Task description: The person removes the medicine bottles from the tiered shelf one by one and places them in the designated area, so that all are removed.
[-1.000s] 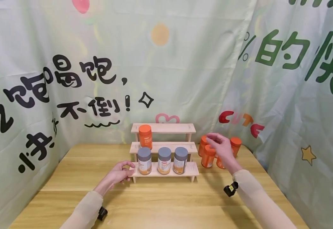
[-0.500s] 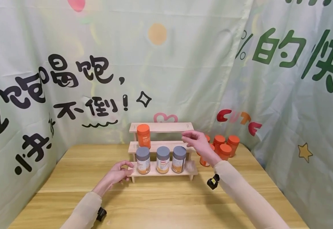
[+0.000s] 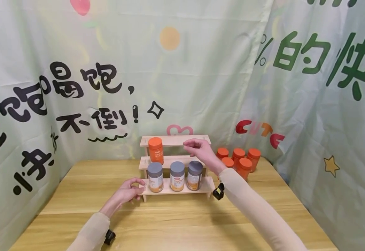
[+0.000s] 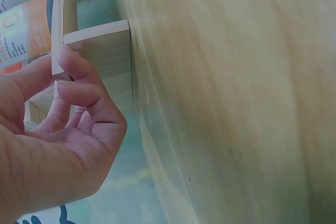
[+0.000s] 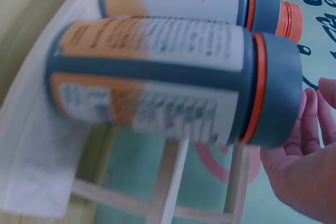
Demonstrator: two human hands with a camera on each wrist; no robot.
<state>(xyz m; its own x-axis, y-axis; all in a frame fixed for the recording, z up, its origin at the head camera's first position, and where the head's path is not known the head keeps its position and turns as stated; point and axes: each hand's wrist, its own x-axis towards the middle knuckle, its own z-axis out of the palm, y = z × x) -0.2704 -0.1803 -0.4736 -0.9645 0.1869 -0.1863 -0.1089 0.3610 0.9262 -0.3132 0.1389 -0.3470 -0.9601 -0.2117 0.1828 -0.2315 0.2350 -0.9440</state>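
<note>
My left hand (image 3: 127,191) pinches the left end of the bottom step of a three-tier wooden display stand (image 3: 177,140). In the left wrist view, thumb and fingers (image 4: 84,95) meet at the corner of that board (image 4: 58,24). My right hand (image 3: 200,150) hovers over the right part of the middle step, fingers loosely bent, with nothing seen in them. Three grey-lidded supplement jars (image 3: 177,177) stand upright on the bottom step; the rightmost jar (image 5: 147,82) fills much of the right wrist view. An orange bottle (image 3: 155,151) stands on the middle step's left part.
Several orange bottles (image 3: 244,167) stand in a cluster on the wooden table (image 3: 157,226), right of the stand. A printed cloth curtain (image 3: 201,69) hangs close behind and along both sides.
My right hand has moved left from over the orange bottle cluster to the middle step. My left hand keeps its hold on the stand. The head view has shifted slightly.
</note>
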